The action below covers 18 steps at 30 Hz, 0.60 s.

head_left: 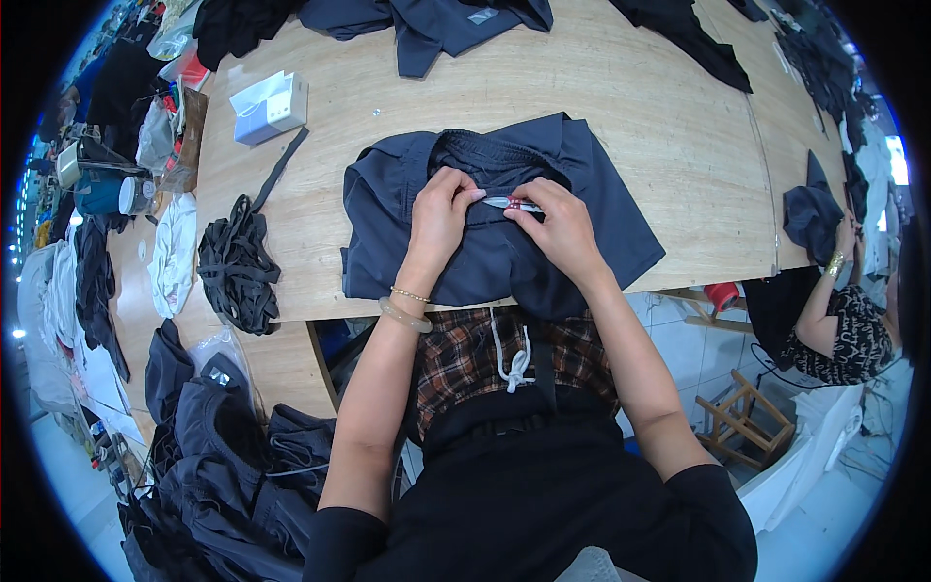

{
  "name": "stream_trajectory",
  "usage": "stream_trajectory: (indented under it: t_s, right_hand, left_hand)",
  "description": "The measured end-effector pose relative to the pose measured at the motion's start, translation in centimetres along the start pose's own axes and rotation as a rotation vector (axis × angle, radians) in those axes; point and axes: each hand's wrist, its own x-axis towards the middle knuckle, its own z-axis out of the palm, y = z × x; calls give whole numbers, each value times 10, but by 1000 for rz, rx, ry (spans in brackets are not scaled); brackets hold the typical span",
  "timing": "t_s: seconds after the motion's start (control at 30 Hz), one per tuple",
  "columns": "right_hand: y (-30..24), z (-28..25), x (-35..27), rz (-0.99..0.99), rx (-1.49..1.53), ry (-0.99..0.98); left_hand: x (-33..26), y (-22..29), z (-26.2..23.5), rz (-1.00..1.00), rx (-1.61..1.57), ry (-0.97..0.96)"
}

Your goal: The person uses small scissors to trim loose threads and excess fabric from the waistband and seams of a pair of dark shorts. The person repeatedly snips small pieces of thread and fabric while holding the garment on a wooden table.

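A dark blue-grey garment (504,257) with a gathered elastic waistband (499,155) lies bunched at the table's near edge. My left hand (441,215) pinches the waistband's near edge between thumb and fingers. Close beside it, my right hand (561,228) is closed around a slim red-and-white tool (514,204). That tool's pale, blade-like tip points left, at the fabric by my left fingertips. Its exact kind is too small to make out, and part of it is hidden by my fingers.
A tissue box (272,109) and a bundle of dark strips (238,267) lie left on the wooden table (679,165). More dark garments (233,475) are heaped at lower left, others along the far edge. At right, another person's arm (824,310) reaches onto dark cloth; a wooden stool (742,422) stands below.
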Motion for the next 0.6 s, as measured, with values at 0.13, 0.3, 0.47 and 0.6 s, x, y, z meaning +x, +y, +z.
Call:
stream_trajectory:
  t_s: [0.13, 0.3, 0.47, 0.6]
  right_hand:
    - [-1, -2, 1, 15, -19, -17]
    - [-2, -1, 3, 11, -40, -43]
    - [-1, 1, 6, 46, 2, -12]
    - [-3, -9, 6, 177, 169, 82]
  left_hand:
    - [1, 0, -1, 4, -4, -5]
    - [1, 3, -1, -5, 3, -15]
    - [0, 4, -4, -48, -28, -12]
    - [-8, 8, -14, -19, -140, -109]
